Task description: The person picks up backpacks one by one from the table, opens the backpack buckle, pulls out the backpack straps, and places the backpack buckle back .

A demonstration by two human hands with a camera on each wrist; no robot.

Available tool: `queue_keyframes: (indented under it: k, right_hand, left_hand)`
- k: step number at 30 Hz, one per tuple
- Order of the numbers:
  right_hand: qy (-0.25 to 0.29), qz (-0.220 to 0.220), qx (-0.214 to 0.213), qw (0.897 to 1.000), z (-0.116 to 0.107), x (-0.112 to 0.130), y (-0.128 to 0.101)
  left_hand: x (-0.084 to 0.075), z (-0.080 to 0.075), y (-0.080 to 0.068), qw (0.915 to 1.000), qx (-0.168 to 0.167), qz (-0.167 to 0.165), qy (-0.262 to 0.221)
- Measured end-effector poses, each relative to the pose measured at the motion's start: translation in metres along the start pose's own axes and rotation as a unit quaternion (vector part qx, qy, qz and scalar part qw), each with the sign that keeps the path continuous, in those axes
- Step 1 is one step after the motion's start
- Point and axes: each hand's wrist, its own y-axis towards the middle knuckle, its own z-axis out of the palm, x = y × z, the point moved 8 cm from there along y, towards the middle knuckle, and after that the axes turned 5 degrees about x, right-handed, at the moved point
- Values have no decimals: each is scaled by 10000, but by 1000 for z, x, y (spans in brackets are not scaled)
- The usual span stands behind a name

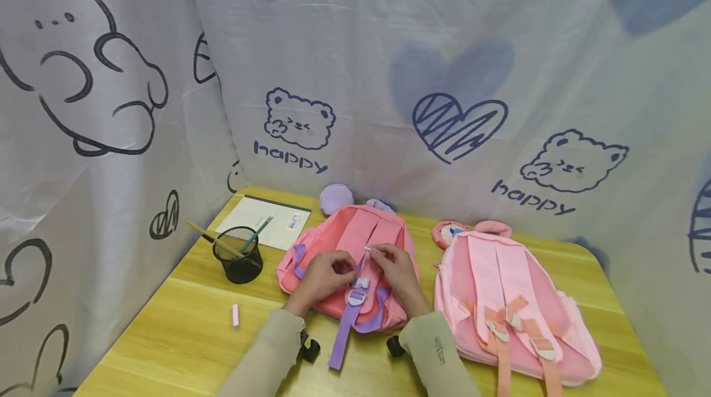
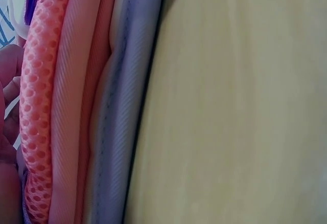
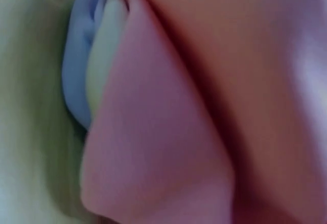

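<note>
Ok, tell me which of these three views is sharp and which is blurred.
Head view: sharp and evenly lit, both hands on the pink backpack with purple straps; left hand, right hand. Left wrist view: so close that the mesh padding stays fairly crisp but the wooden table is soft. Right wrist view: fully out of focus, only pink fabric and a purple edge.

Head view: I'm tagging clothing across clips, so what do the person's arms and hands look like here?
Both arms wear long, pale olive-green fabric sleeves, the left sleeve plain and the right sleeve carrying a small dark line of lettering near the cuff. A small black wrist-mounted device sits under each cuff. The left hand and right hand are bare, with no gloves or rings visible.
</note>
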Motion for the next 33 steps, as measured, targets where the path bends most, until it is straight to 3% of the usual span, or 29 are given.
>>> queue_keyframes:
  k: [6, 19, 33]
  right_hand:
    - [-177, 15, -6, 9998, -5, 4, 0]
    - [-1241, -90, 113, 9922, -26, 22, -5]
    - [-1481, 276, 474, 9875, -41, 7, -4]
  left_hand:
    - [1, -1, 0, 9999, -94, -44, 37]
    - [0, -2, -1, 9996, -199, -214, 58]
    - [0, -2, -2, 9996, -255, -109, 41]
